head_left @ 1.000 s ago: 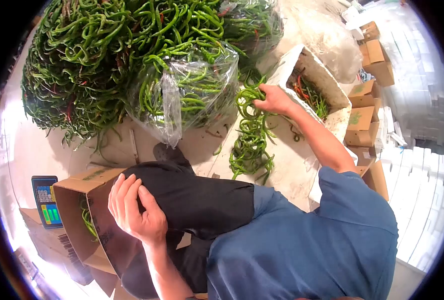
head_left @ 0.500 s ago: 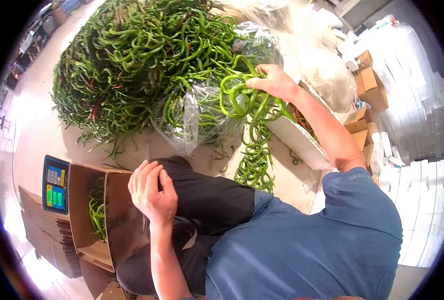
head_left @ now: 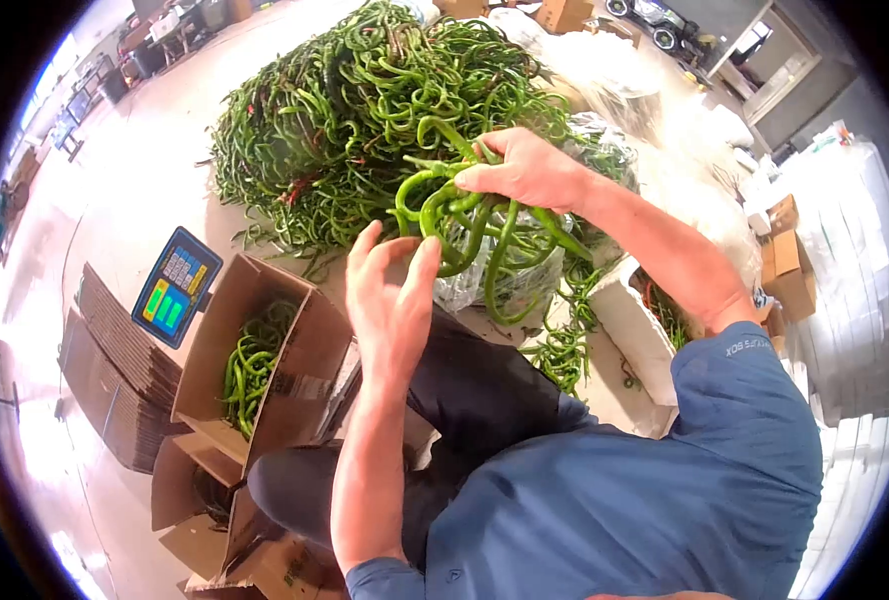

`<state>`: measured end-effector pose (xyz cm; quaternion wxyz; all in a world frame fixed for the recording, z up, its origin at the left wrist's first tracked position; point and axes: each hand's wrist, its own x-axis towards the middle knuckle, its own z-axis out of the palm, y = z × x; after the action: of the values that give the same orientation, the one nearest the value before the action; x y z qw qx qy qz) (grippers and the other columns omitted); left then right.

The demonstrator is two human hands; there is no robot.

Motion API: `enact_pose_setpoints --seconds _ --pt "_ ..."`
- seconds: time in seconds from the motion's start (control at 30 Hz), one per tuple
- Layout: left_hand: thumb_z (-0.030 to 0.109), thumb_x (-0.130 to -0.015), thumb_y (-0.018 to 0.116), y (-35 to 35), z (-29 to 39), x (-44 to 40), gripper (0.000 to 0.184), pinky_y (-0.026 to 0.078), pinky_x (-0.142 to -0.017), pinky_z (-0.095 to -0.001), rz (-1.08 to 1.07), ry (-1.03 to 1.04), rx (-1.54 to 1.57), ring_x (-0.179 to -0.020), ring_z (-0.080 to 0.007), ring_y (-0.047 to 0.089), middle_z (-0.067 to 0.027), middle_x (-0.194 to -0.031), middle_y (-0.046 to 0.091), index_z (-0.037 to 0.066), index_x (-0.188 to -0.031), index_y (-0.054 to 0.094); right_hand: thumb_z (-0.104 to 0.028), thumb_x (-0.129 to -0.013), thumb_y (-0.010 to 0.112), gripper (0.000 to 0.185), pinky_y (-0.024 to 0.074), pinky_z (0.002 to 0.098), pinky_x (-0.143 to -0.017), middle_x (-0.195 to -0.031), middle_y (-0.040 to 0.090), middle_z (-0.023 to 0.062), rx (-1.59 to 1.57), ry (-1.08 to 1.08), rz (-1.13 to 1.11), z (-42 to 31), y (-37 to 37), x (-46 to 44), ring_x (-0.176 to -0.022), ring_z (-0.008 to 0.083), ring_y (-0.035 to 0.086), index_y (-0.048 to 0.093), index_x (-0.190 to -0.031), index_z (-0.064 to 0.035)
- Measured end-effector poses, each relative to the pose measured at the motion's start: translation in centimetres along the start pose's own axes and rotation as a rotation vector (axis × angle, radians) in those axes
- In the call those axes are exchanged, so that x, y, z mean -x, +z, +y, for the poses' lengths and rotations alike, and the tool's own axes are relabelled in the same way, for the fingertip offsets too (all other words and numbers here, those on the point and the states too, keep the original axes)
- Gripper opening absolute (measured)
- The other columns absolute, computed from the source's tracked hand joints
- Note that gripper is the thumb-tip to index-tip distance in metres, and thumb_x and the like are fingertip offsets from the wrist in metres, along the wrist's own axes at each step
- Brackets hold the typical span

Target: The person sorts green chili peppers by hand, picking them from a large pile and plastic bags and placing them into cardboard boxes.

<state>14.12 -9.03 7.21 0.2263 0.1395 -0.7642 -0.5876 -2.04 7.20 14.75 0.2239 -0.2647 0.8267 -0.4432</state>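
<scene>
A loose bunch of long, curled green chili peppers (head_left: 477,225) hangs from my right hand (head_left: 535,172), whose fingers and thumb are closed round its upper part. My left hand (head_left: 393,300) is raised just left of the bunch, fingers apart and bent. One fingertip comes close to the nearest peppers; whether it touches them I cannot tell. Behind both hands rises a big heap of green chili peppers (head_left: 335,110) with a few red ones in it. An open cardboard box (head_left: 310,345), with green peppers inside, stands to the left below my left hand.
A scale display (head_left: 177,285) stands beside the box, near a stack of flattened cartons (head_left: 115,385). A clear plastic bag (head_left: 455,292) lies below the bunch. To the right is a white foam box (head_left: 633,325) with peppers inside, beside more peppers (head_left: 563,355) on the floor.
My right hand has carried the pepper bunch left, towards my body's middle. My left hand has risen to the right, towards the bunch, and its fingers have spread. The view has turned left.
</scene>
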Motion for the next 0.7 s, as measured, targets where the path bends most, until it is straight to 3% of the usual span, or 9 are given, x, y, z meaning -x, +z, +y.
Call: enact_pose_setpoints --seconds 0.07,0.1,0.23,0.37,0.5,0.6,0.7 --pt "0.025 -0.088 0.073 1.3 -1.5 -1.2 0.034 0.041 -0.105 -0.0394 -0.053 -0.066 0.192 -0.123 -0.0310 0.056 -0.0241 -0.140 0.053 -0.007 -0.102 0.071 -0.020 -0.091 0.072 0.019 0.0471 0.0230 -0.064 -0.082 0.065 -0.0026 0.027 0.032 -0.001 0.6 0.6 0.1 -0.072 0.0039 0.056 0.069 -0.096 -0.0028" --pt "0.020 -0.088 0.072 1.2 -0.5 -1.4 0.033 0.045 -0.099 -0.0356 -0.117 -0.124 0.303 -0.115 -0.0256 0.060 -0.0221 -0.139 0.054 -0.010 -0.101 0.070 -0.020 -0.091 0.071 0.017 0.0465 0.0230 -0.063 -0.081 0.064 -0.0033 0.022 0.028 0.014 1.2 0.7 0.3 -0.070 0.0034 0.055 0.069 -0.096 -0.0039" --pt "0.012 -0.085 0.074 2.4 -1.0 -1.6 0.025 0.047 -0.091 -0.0296 -0.053 -0.268 0.479 -0.104 -0.0180 0.061 -0.0203 -0.138 0.055 -0.010 -0.098 0.069 -0.024 -0.092 0.068 0.019 0.0446 0.0229 -0.059 -0.080 0.062 -0.0037 -0.119 0.074 0.068 4.4 -0.3 1.6 -0.066 0.0044 0.052 0.069 -0.097 -0.0049" --pt "0.008 -0.087 0.073 3.4 -0.3 -1.6 0.029 0.046 -0.087 -0.0236 -0.030 -0.286 0.582 -0.094 -0.0093 0.059 -0.0080 -0.108 0.068 -0.007 -0.112 0.065 -0.025 -0.091 0.070 0.023 0.0463 0.0236 -0.059 -0.081 0.062 -0.0023 -0.201 0.151 0.113 8.6 -1.1 2.9 -0.066 0.0059 0.055 0.069 -0.101 -0.0045" --pt "0.006 -0.090 0.072 5.1 -0.2 -2.1 0.024 0.049 -0.083 -0.0240 -0.044 -0.226 0.498 -0.088 -0.0097 0.061 -0.0059 -0.099 0.069 -0.004 -0.112 0.067 -0.031 -0.089 0.072 0.029 0.0470 0.0280 -0.058 -0.081 0.063 0.0020 -0.451 0.274 0.126 12.1 -1.4 4.7 -0.066 0.0086 0.055 0.068 -0.094 -0.0024" --pt "0.009 -0.091 0.073 6.5 -0.3 -2.5 0.024 0.050 -0.083 -0.0261 -0.038 -0.063 0.179 -0.091 -0.0123 0.062 -0.0071 -0.104 0.068 -0.003 -0.111 0.068 -0.029 -0.089 0.073 0.027 0.0500 0.0276 -0.055 -0.081 0.064 0.0031 -0.640 0.300 0.158 14.2 -2.2 5.8 -0.065 0.0104 0.058 0.067 -0.095 -0.0026" --pt "0.010 -0.090 0.073 8.0 -0.9 -3.0 0.022 0.050 -0.083 -0.0277 0.046 -0.030 -0.014 -0.092 -0.0149 0.062 -0.0082 -0.108 0.067 -0.001 -0.109 0.069 -0.025 -0.089 0.074 0.026 0.0536 0.0247 -0.052 -0.081 0.063 0.0048 -0.790 0.346 0.243 17.1 -3.0 6.7 -0.068 0.0106 0.062 0.066 -0.095 -0.0004"
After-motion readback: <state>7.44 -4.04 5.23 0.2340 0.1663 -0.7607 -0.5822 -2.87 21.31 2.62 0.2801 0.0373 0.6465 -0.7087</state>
